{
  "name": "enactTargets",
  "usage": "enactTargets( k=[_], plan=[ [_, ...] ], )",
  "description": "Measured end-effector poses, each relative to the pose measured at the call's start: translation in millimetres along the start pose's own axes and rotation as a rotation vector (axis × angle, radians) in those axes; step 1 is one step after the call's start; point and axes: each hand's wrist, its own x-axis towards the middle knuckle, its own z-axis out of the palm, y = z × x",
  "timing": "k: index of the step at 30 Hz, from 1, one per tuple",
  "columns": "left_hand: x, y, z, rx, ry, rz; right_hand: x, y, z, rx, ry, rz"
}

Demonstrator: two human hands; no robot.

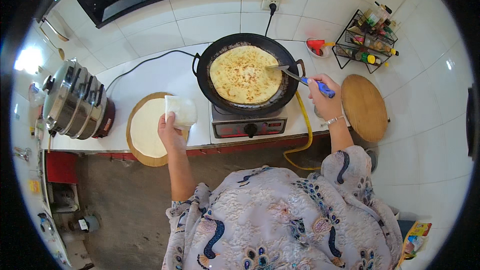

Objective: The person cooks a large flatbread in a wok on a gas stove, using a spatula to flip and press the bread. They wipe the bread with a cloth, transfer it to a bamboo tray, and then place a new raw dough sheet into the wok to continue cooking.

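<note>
- here we are at the stove, and our right hand has its fingers wrapped round the blue handle of a spatula
- the flatbread, pale and browned in spots, lies flat in the black pan, to the left of those fingers and well apart from them
- only the metal blade reaches it, overlapping its upper right edge; whether it presses down, we cannot tell
- over on the left, our left hand grips a folded white cloth, thumb across the front, other fingers mostly hidden
- that cloth overlaps our view of the round board and its thin dough sheet; we cannot tell if they touch
- and just beside our right wrist, a wooden disc
</note>
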Motion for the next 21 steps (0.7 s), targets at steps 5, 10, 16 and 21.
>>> enactTargets(
  k=[5,10,16,21],
  plan=[
    [-12.9,4.1,1.8,0.017,0.009,0.064,17.5,24.7,15.5,0.127,-0.020,-0.084],
    [-33.7,2.2,8.1,0.058,0.077,0.075,11.4,23.8,60.0,0.340,-0.126,-0.066],
    [-51.7,0.8,12.7,0.105,0.109,0.098,14.3,3.1,77.5,0.173,-0.265,-0.398],
    [-47.0,-0.5,18.3,0.237,0.126,0.143,4.5,-7.7,43.4,0.167,-0.382,-0.336]
  ],
)
